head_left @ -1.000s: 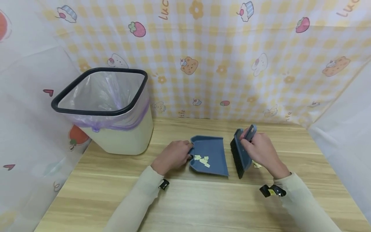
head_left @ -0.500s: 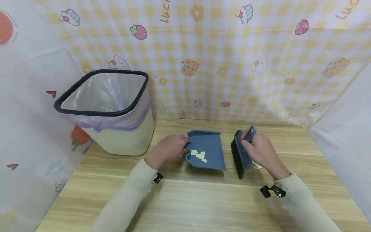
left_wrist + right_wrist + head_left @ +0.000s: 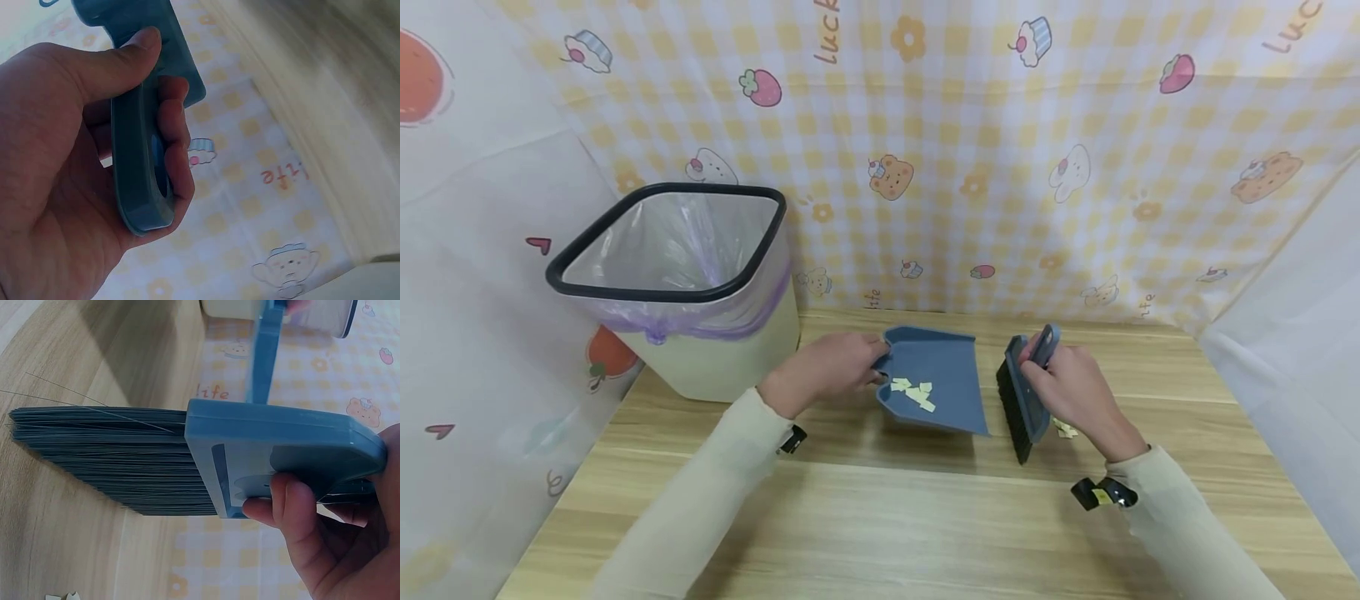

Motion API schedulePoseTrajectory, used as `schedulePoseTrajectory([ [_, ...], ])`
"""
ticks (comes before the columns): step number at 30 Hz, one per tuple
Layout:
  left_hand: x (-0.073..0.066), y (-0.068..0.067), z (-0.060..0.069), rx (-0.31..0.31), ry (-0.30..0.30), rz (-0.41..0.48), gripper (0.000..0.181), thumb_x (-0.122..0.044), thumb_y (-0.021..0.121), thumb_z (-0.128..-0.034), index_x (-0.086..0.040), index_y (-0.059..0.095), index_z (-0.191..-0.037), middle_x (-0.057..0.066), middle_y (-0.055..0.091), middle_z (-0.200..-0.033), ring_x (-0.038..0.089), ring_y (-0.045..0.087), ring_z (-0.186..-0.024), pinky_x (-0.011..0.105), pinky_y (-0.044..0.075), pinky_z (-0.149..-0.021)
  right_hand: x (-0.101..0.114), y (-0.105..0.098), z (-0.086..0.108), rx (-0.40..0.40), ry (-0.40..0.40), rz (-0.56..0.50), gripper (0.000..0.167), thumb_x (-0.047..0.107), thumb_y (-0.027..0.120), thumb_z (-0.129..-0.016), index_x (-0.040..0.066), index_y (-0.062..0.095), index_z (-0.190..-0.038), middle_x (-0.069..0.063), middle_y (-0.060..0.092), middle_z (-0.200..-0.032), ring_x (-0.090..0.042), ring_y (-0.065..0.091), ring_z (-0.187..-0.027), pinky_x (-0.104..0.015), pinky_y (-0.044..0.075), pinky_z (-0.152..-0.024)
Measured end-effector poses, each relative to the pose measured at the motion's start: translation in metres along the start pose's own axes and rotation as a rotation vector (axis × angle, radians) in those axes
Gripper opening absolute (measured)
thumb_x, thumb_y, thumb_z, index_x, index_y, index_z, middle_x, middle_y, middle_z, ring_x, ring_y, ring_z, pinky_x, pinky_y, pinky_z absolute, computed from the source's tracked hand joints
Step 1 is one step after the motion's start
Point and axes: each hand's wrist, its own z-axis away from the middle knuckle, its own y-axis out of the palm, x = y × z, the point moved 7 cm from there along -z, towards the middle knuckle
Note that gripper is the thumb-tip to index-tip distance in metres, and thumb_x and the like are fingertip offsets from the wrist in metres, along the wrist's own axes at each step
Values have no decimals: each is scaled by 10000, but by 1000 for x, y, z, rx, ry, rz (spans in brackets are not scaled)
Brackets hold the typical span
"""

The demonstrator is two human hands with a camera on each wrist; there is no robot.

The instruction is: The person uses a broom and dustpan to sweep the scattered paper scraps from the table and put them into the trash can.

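Over table (image 3: pixel 880 533), dustpan (image 3: pixel 940 367) in left hand (image 3: pixel 829 365), fingers wrapped round handle (image 3: pixel 131 169), probably held near level so paper scraps (image 3: pixel 916 393) don't slide; right hand (image 3: pixel 1077 385), fingers grasping brush (image 3: pixel 1034 404), bristles (image 3: pixel 1013 412) facing dustpan; loose scraps (image 3: pixel 1064 428) right of brush.

The pan (image 3: pixel 940 367) in the left hand (image 3: pixel 831 362) and the brush (image 3: pixel 1032 406) in the right hand (image 3: pixel 1078 387) are blue-grey, the bristles (image 3: pixel 119 462) black, the scraps (image 3: pixel 917 393) beside the left grip pale yellow, the cloth (image 3: pixel 955 125) beyond the 2 grips yellow-and-white checked.

Bright head view, soft shadows
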Motion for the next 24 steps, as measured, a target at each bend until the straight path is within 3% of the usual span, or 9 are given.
schedulePoseTrajectory([
  [11, -5, -35, 2, 35, 30, 4, 231, -249, 701, -1110, -33, 677, -1186, 6, 640, -976, 177, 656, -889, 359, 584, -830, 1, 0, -2, 1, -16, 7, 187, 101, 548, -1087, 38, 725, -1084, 28, 633, -646, -179, 501, -516, -357, 462, -604],
  [17, -7, -57, 5, 21, 47, -38, 227, -260, 713, -1103, -43, 688, -1163, 17, 659, -995, 203, 653, -888, 399, 585, -838, 1, 1, -1, 8, -12, -1, 198, 110, 550, -1090, 33, 732, -1092, 27, 610, -624, -178, 469, -509, -353, 438, -574],
  [24, -4, -78, 8, 4, 60, -5, 184, -218, 706, -1104, -38, 681, -1135, 22, 616, -967, 218, 621, -872, 401, 562, -834, 2, 1, -2, 0, -17, 2, 176, 107, 552, -1087, 61, 721, -1073, 30, 610, -644, -172, 486, -530, -352, 447, -586],
])
